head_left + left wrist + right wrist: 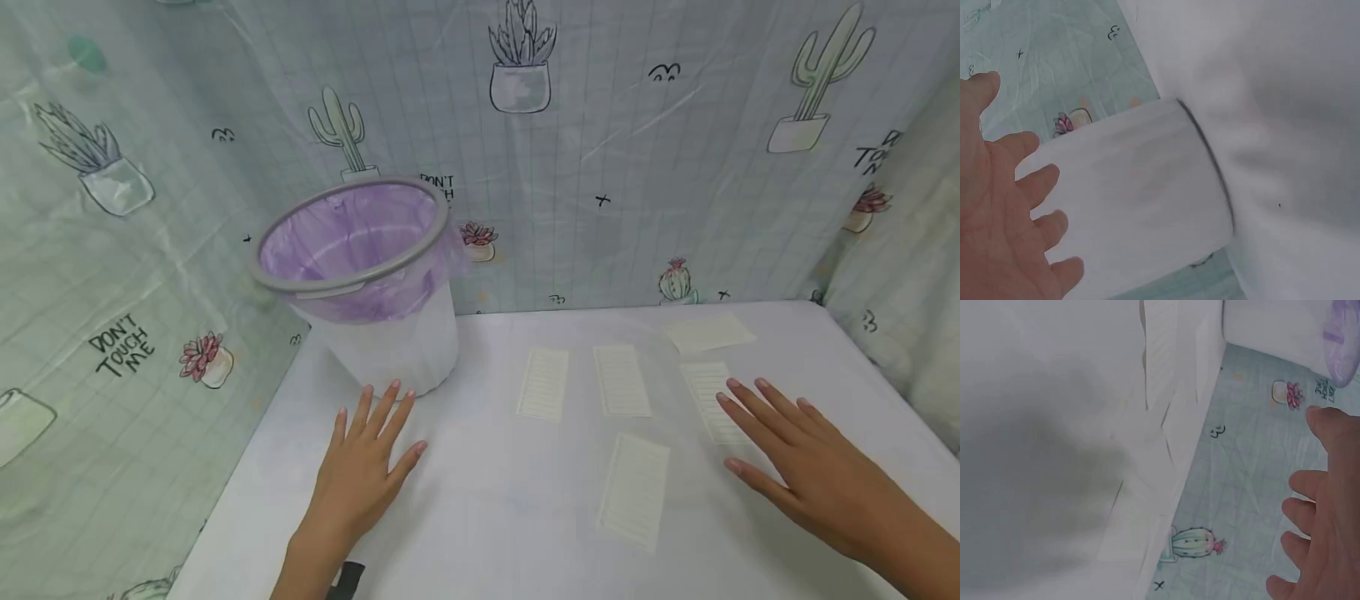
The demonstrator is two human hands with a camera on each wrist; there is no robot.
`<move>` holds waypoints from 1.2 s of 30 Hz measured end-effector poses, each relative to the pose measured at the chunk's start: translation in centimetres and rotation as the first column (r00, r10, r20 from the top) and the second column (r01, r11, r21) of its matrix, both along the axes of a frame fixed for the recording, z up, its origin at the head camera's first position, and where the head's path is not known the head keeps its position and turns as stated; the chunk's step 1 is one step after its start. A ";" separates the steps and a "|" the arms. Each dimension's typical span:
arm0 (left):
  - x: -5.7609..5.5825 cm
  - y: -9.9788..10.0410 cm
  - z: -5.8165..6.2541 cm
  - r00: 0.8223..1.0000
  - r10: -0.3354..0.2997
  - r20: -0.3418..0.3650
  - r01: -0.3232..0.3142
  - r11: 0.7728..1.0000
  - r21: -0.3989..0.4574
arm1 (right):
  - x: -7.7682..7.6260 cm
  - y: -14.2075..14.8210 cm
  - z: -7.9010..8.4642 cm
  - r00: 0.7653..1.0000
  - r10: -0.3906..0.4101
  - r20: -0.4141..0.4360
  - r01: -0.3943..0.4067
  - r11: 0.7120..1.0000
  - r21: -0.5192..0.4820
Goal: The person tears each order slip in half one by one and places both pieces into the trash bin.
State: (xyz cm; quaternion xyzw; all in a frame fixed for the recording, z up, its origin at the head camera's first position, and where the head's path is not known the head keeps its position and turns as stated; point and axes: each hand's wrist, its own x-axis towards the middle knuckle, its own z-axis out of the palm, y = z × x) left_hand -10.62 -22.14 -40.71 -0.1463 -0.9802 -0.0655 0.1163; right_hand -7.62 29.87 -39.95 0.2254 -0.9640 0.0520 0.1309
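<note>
Head view, bin (393, 343) beyond left hand (362, 475), cactus-print sheet (637, 183) behind

A white table (510, 517) lies beneath the left hand (358, 475) and right hand (806, 467). Beyond both, greenish cloth (675, 192) printed with potted cacti (827, 67) hangs, also covering the left hand's outer side.

I'm seeing the right hand (1332, 531) hovering, fingers apart, in front of the printed cloth (1247, 481). Slips (1161, 356) are lying on the table (1029, 331); the bin (1272, 322) is standing at the top, its purple bag (1342, 353) showing.
</note>
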 end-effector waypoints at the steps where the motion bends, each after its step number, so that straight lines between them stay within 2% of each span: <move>1: 0.0 0.3 -0.1 1.000 -0.015 -0.002 0.015 1.000 -0.005 | 0.0 -0.1 -0.1 1.000 0.003 0.004 -0.003 1.000 0.004; 7: -0.4 2.6 -0.4 0.991 -0.135 -0.004 0.135 0.990 -0.048 | 0.0 -1.0 -0.8 1.000 0.019 0.025 -0.020 1.000 0.017; 14: -1.4 5.4 -0.4 0.959 -0.282 -0.006 0.280 0.955 -0.097 | 0.1 -1.7 -1.4 0.998 0.062 0.030 -0.062 0.998 -0.003; 19: -1.6 7.7 -1.2 0.918 -0.391 0.061 0.396 0.908 -0.138 | 0.2 -2.0 -1.8 0.995 0.086 0.043 -0.086 0.996 -0.016; 23: -1.8 9.2 -1.6 0.883 -0.459 0.099 0.469 0.868 -0.164 | 0.2 -2.3 -2.1 0.992 0.125 0.014 -0.125 0.992 -0.016; 28: -2.2 10.8 -1.8 0.822 -0.560 0.108 0.570 0.797 -0.201 | -0.1 -2.4 -2.2 0.986 0.164 -0.009 -0.164 0.986 -0.011; 31: -2.3 11.6 -1.9 0.789 -0.605 0.110 0.613 0.760 -0.217 | -0.3 -2.5 -2.3 0.986 0.168 0.015 -0.168 0.986 -0.017; 36: -2.1 13.0 -1.9 0.745 -0.652 0.140 0.666 0.712 -0.224 | -0.4 -2.9 -2.5 0.988 0.136 0.069 -0.135 0.990 -0.031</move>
